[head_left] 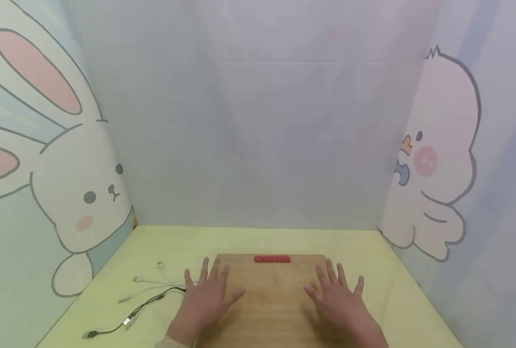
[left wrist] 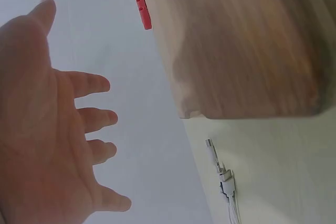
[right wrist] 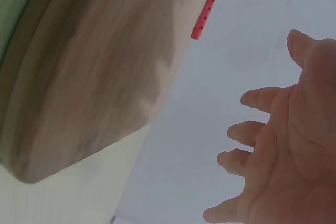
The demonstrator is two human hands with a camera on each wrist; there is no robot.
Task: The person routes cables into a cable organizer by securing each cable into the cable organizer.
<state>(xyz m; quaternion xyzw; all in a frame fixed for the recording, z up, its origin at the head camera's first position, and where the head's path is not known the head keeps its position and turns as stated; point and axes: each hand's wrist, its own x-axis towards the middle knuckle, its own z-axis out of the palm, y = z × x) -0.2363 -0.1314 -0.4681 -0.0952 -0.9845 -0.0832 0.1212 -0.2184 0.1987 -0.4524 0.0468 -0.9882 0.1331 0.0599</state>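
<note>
Both hands are spread with straight fingers and hold nothing. In the head view my left hand [head_left: 207, 297] hovers over the left edge of a wooden board [head_left: 271, 309], close to several cables. My right hand [head_left: 340, 299] is over the board's right edge. A red strip with a row of notches [head_left: 272, 259] lies along the board's far edge, between and beyond the hands. White cables [head_left: 153, 282] and a black cable [head_left: 142, 305] spread out left of the board, partly hidden by the left hand. Each wrist view shows an open palm, apart from the board.
A pale yellow table [head_left: 410, 309] carries the board and cables. Grey fabric [head_left: 258, 121] rises behind it. Side panels show a cartoon rabbit [head_left: 79, 193] on the left and a cartoon chick [head_left: 445, 145] on the right.
</note>
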